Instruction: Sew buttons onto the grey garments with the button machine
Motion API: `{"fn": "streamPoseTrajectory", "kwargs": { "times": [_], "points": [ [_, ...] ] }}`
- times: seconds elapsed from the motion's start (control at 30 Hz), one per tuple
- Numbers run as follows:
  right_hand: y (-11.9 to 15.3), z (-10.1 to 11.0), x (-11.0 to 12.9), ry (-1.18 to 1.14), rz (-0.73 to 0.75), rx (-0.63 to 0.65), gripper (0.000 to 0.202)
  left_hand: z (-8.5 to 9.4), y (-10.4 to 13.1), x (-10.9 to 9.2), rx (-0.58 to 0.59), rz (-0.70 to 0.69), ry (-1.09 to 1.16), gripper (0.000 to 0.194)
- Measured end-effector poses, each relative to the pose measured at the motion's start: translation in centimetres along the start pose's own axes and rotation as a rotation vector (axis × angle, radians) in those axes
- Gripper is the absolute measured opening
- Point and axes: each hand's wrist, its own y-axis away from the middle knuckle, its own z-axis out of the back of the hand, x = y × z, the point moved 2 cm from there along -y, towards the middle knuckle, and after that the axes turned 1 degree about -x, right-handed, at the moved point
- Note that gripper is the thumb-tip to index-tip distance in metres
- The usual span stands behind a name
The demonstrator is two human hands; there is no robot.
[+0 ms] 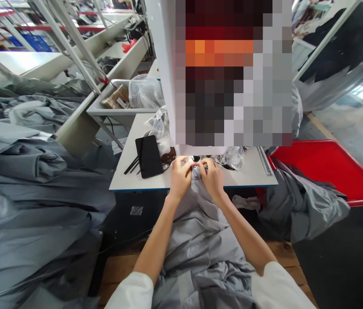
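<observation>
Grey fabric [200, 219] runs from my lap up to the front edge of a small white table [126, 176]. My left hand [180, 174] pinches its upper end from the left side. From the right, my right hand [212, 174] grips the same end, the fingertips of both hands nearly touching. Just beyond the fingers is a small dark round part [196, 158] beneath a tall white machine body [165, 64]. Much of the machine's front is pixelated.
A black phone [149, 156] lies on the table left of my hands, with clear plastic bags [233, 158] at the right. Grey cloth piles [33, 206] fill the left side. A red tray [329, 167] stands right, a grey bin [120, 110] behind left.
</observation>
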Motion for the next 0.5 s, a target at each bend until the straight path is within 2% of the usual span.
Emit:
{"fn": "streamPoseTrajectory", "kwargs": {
  "times": [0.07, 0.13, 0.2, 0.27, 0.33, 0.4, 0.5],
  "points": [
    [0.0, 1.4, -0.1, -0.027, 0.089, -0.051, 0.022, -0.1, 0.0, 0.0, 0.026, 0.003, 0.053, 0.025],
    [-0.1, 3.5, -1.2, -0.053, 0.113, -0.158, 0.022, 0.0, 0.1, 0.1, 0.032, 0.037, 0.082, 0.027],
    [-0.6, 5.9, -3.3, -0.055, 0.04, -0.297, 0.023, 0.1, 0.1, 0.2, 0.045, 0.068, 0.097, 0.028],
    [-1.6, 7.7, -6.0, -0.028, -0.044, -0.331, 0.023, 0.2, 0.1, 0.2, 0.073, 0.085, 0.117, 0.029],
    [-2.9, 8.6, -8.6, -0.002, -0.05, -0.197, 0.021, 0.2, 0.1, 0.1, 0.105, 0.077, 0.134, 0.029],
    [-4.1, 8.6, -10.3, 0.024, 0.026, 0.015, 0.022, 0.3, 0.1, 0.0, 0.118, 0.049, 0.13, 0.023],
    [-5.5, 8.0, -11.2, 0.12, 0.138, 0.246, 0.022, 0.2, 0.2, 0.0, 0.085, 0.008, 0.105, 0.019]
  ]
}}
